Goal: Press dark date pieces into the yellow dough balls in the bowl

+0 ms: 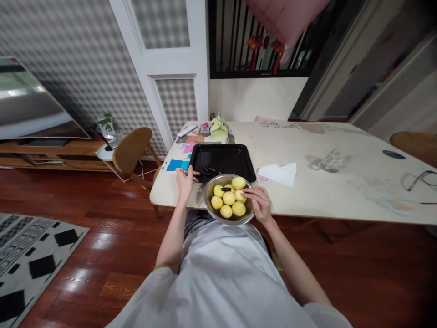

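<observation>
My right hand (261, 203), fingers curled, grips the steel bowl (209, 207) of yellow fruit (229, 198) at three o'clock; left hand (184, 180) pinches dark pieces (207, 171) on the black tray (239, 160). Steady bowl firmly.

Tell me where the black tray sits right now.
The black tray lies on the table near its left end, just behind the metal bowl of yellow fruit, left of the white napkin.

Glossy red wood floor (102, 246), patterned rug (30, 259) (grey, black), cream table (341, 182), wooden chair (131, 148), dotted wallpaper (78, 59)
</observation>
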Demonstrator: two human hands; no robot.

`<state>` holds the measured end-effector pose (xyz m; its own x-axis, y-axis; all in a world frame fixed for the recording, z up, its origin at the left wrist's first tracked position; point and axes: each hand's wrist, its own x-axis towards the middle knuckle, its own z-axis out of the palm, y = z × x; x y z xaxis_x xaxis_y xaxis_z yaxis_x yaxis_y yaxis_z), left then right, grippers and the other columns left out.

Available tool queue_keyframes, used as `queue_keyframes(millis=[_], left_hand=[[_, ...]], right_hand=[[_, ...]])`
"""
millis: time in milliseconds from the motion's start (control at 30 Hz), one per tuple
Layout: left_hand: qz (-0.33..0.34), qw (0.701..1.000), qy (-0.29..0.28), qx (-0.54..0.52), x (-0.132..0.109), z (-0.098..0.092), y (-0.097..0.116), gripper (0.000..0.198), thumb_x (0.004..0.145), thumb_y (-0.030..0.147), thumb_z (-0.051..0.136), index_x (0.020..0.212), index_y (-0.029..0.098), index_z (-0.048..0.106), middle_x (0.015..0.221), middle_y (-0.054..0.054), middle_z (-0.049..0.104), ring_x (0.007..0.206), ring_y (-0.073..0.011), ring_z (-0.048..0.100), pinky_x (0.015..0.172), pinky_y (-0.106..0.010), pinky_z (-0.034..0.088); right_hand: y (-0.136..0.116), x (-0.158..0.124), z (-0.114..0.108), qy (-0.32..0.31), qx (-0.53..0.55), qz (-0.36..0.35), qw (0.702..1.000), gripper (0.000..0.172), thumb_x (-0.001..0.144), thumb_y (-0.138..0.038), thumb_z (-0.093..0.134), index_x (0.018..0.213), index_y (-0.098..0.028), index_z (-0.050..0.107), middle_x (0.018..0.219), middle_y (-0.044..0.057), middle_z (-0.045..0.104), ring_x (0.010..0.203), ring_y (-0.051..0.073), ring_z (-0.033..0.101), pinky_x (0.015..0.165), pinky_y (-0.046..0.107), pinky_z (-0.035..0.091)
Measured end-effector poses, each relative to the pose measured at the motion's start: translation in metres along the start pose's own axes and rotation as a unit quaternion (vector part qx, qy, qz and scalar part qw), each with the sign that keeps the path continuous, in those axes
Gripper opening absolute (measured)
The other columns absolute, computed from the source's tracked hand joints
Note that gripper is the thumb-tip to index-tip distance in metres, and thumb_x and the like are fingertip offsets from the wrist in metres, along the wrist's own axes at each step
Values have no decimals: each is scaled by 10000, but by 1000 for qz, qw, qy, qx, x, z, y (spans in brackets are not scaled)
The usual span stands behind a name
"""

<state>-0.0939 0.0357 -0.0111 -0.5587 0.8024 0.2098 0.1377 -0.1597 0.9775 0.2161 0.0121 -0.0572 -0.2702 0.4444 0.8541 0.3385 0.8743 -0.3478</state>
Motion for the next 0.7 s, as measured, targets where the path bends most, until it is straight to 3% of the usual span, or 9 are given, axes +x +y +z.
queue_keyframes(millis=[167,300,500,700], left_hand=[[116,989,78,54,-6,-1,0,456,1002,304,542,665,253,239,482,75,438,441,-96,471,487,-210,329],[169,975,132,61,-4,-2,-2,558,985,353,594,617,233,193,546,77,216,507,-93,267,518,-238,262],[129,980,152,-18,4,-3,-15,597,1017,547,522,627,238,191,558,71,172,511,-96,218,487,-252,208],[110,983,144,-16,5,-1,-17,580,1036,575,462,633,243,210,547,73,151,479,-95,219,455,-232,218]], right_hand=[[0,0,1,2,1,-5,1000,382,1054,-257,429,1160,-272,797,1100,78,818,983,261,756,931,510,499],[0,0,1,1,3,-4,1000,383,1056,-255,425,1155,-271,795,1101,81,815,988,258,754,940,508,496],[1,-1,1,-2,-2,3,1000,398,1055,-278,413,1138,-271,802,1099,75,816,981,260,757,966,510,499],[3,-4,0,-9,-5,15,1000,393,1053,-296,414,1107,-268,803,1100,75,815,986,263,758,977,522,498]])
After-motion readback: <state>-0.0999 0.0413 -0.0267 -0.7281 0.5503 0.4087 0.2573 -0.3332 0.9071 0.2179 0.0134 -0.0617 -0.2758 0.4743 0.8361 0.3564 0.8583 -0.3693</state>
